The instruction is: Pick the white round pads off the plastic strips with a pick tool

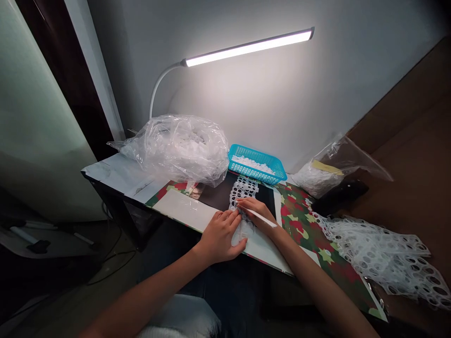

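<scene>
On the strip (244, 188), left fingers (231, 218) splay, right fingers (249, 203) pinch a tool (261, 217), tip unclear

Your left forearm (158, 287) comes in from 7 o'clock, left hand (221, 234) palm down, thumb (240, 249) spread toward 2. Your right forearm (313, 277) enters from 5, right hand (260, 211) bent in a grip toward 10.
</scene>
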{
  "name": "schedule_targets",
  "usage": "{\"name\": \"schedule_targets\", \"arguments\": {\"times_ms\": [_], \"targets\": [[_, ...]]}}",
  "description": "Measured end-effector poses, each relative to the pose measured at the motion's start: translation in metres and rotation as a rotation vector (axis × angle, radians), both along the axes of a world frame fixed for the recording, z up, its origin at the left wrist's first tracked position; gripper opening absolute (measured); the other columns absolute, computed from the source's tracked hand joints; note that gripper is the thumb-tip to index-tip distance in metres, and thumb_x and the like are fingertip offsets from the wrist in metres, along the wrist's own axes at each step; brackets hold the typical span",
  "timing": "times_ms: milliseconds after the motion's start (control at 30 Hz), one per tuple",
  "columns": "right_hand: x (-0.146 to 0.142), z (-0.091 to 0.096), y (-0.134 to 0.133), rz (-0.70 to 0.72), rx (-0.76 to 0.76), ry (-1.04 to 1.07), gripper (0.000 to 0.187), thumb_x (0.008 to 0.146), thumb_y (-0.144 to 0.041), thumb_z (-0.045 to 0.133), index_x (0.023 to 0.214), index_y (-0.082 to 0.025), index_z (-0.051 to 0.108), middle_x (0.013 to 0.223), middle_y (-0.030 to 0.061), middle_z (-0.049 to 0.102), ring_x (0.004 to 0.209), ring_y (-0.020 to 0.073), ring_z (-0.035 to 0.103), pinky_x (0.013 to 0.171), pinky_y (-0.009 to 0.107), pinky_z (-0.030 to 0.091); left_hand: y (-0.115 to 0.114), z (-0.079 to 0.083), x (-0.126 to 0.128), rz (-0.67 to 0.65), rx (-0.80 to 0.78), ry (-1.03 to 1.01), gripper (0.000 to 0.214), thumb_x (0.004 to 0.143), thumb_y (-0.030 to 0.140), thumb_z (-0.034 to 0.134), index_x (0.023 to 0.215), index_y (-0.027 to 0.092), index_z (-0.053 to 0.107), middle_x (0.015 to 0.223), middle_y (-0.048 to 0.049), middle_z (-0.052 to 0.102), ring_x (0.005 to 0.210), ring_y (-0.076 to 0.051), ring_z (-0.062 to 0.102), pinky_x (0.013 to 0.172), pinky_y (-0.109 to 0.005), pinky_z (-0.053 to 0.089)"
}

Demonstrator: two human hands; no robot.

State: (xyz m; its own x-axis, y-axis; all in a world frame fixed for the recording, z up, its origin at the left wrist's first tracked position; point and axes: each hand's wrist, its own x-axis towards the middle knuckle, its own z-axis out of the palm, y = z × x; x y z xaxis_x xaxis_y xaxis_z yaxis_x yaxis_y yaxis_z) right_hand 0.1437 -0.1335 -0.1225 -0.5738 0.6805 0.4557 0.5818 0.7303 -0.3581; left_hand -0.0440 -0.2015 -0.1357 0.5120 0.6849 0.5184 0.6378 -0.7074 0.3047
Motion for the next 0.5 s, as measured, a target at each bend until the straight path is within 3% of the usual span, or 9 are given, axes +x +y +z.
{"name": "schedule_targets", "arguments": {"times_ms": [333, 500], "targets": [[-0.002, -0.005, 0.002, -0.087, -0.039, 0.115, 0.023, 0.092, -0.025, 0.043, 0.102, -0.023, 0.063, 0.105, 0.0074, 0.067, 0.097, 0.0216, 0.063, 0.086, 0.036, 0.049, 0.002, 0.004, 0.000, 0.010, -0.013, 0.030, 0.050, 0.080, 0.044, 0.052, 0.119, 0.013, 0.053, 0.125, -0.0123, 0.056, 0.114, -0.027, 0.048, 0.099, -0.043, 0.033], [0.000, 0.003, 0.002, -0.022, -0.224, 0.221, 0.017, 0.089, -0.031, 0.051, 0.091, -0.021, 0.065, 0.101, 0.0062, 0.070, 0.094, 0.0204, 0.066, 0.081, 0.033, 0.051, 0.003, 0.006, 0.000, 0.009, -0.015, 0.029, 0.049, 0.081, 0.048, 0.051, 0.116, 0.015, 0.053, 0.122, -0.0110, 0.056, 0.113, -0.027, 0.048, 0.098, -0.042, 0.033]]}}
